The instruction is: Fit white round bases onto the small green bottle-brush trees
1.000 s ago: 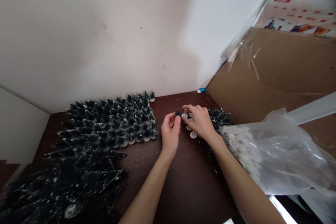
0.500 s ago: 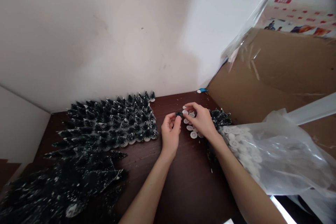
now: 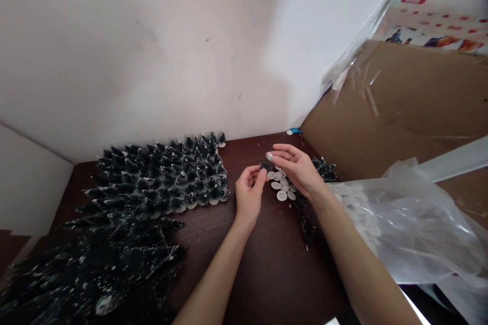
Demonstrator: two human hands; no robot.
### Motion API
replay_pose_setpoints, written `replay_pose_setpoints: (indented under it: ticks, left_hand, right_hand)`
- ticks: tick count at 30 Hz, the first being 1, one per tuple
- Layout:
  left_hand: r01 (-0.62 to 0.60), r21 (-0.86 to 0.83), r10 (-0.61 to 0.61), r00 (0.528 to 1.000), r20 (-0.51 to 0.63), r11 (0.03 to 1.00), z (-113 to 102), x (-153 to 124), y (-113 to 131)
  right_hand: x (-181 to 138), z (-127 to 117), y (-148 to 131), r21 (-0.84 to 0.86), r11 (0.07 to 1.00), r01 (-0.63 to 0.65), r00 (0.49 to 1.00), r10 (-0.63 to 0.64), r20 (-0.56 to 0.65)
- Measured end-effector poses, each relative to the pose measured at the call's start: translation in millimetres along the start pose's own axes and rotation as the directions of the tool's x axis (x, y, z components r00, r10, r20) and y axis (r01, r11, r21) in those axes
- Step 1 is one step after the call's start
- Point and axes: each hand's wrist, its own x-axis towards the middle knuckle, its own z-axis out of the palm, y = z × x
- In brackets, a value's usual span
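Note:
My left hand (image 3: 249,190) is closed, pinching a small dark green miniature Christmas tree (image 3: 266,166) between thumb and fingertips. To its right, my right hand (image 3: 297,167) pinches a small white round base (image 3: 270,156) just above the tree; the two look slightly apart. Below my right hand lie several loose white round bases (image 3: 282,195) on the dark brown table (image 3: 274,244). Left of my hands, many small snow-tipped trees (image 3: 179,175) stand upright on white bases in tight rows.
Larger frosted trees (image 3: 107,264) are heaped at the near left. More dark trees (image 3: 324,168) lie behind and below my right forearm. A clear plastic bag (image 3: 415,228) of white bases sits at the right, before a cardboard box (image 3: 423,106). A white wall (image 3: 183,61) rises behind.
My right hand has moved a little up and right, drawing away from the tree and opening a gap. My left hand has shifted slightly right, still holding the tree.

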Motion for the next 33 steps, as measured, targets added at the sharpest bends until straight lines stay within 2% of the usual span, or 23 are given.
replay_pose_setpoints:
  ticks: [19,33]
  left_hand:
    - [-0.008,-0.005,0.008,1.000,0.009,1.000,-0.3,0.2,-0.7]
    - [-0.015,-0.019,0.015,1.000,-0.007,1.000,-0.3,1.0,-2.4]
  right_hand:
    - [-3.9,2.7,-7.1,0.128,0.984,-0.126,0.992,0.123,0.035]
    - [-2.5,-1.3,-3.8,0.123,0.982,-0.141,0.987,0.130,0.091]
